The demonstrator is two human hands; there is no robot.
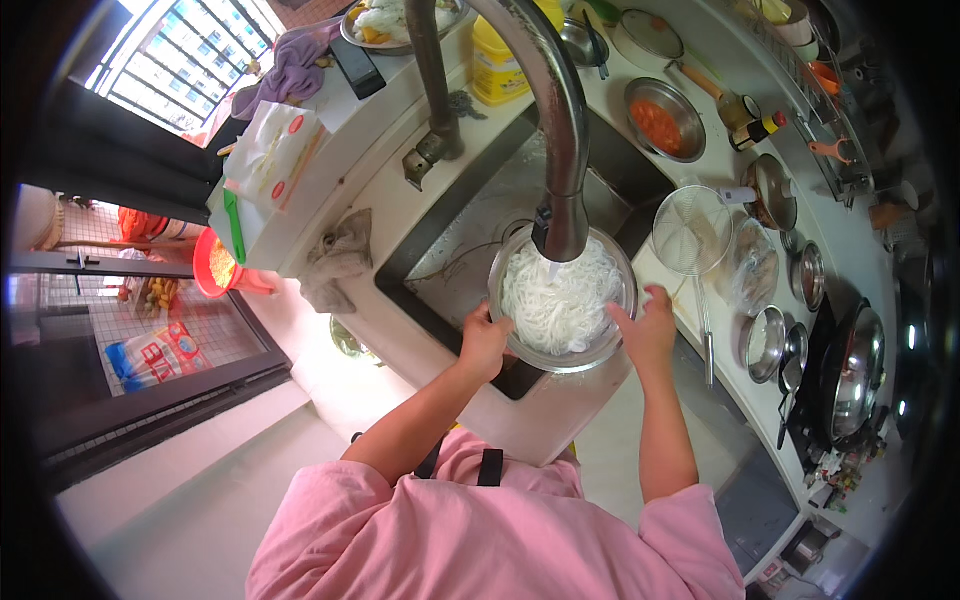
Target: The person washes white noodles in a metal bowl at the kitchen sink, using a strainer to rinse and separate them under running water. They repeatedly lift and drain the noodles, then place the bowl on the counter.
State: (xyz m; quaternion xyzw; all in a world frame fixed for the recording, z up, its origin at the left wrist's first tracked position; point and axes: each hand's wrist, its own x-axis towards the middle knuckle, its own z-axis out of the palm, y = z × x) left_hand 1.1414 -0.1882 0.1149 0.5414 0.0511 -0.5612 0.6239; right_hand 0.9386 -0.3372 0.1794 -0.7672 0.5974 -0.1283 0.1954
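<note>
A metal bowl [574, 365] of white noodles [555, 307] is held over the near part of the stainless steel sink [457, 259]. Directly above it hangs the spout of a metal faucet [564, 217], and water seems to run from it onto the noodles. My left hand [484, 339] grips the bowl's left rim, thumb on top and fingers outside. At the right rim is my right hand [649, 326]; its thumb reaches over the edge while the other fingers spread away from the bowl. The bowl's underside is hidden.
Right of the sink lie a wire mesh strainer [691, 231], a plastic bag [752, 266] and a bowl of red food [660, 126]. A wok with a lid [857, 371] stands farther right. A grey rag [341, 259] drapes over the left counter edge; a phone [357, 67] lies beyond.
</note>
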